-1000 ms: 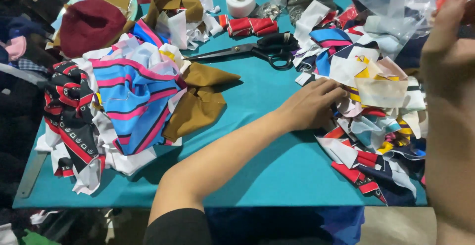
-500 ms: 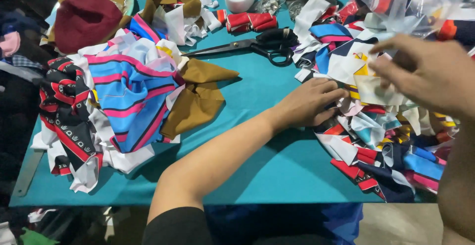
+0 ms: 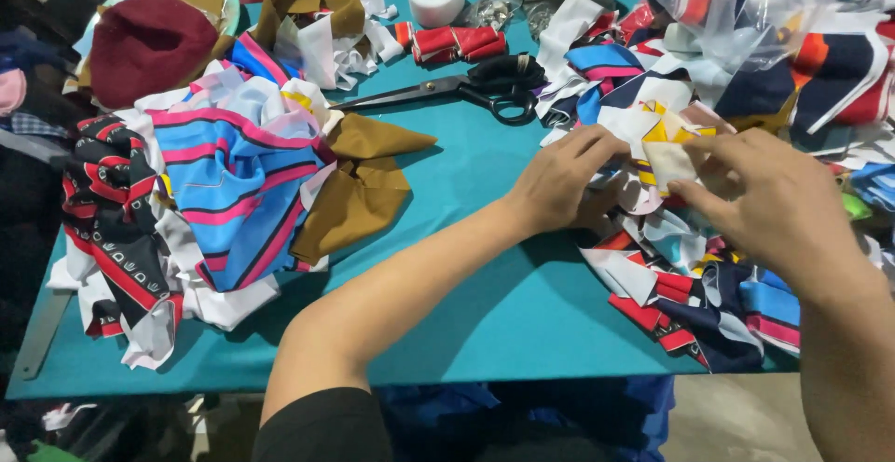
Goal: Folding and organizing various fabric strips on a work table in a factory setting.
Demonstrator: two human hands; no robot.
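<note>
A: What has changed at the right of the frame?

B: The right hand (image 3: 778,203) was up near the top right corner a second ago; it has come down and now meets the left hand (image 3: 559,180) over the heap of fabric scraps (image 3: 690,266) on the right side of the table (image 3: 485,313).

A: Is either hand holding something?

B: The right hand pinches a small cream scrap (image 3: 669,159) between thumb and fingertips, at right of centre. The left hand has hardly moved; its fingers curl on the heap's edge just beside that piece, pressing down rather than gripping.

A: And the tools?

B: The black scissors (image 3: 466,91) lie untouched at upper centre, well apart from both hands. The striped blue-and-pink cloth (image 3: 233,182) and brown pieces (image 3: 359,182) stay piled at left.

A: So sorting, not cutting?

B: That is my judgement: both hands now work one scrap.
</note>
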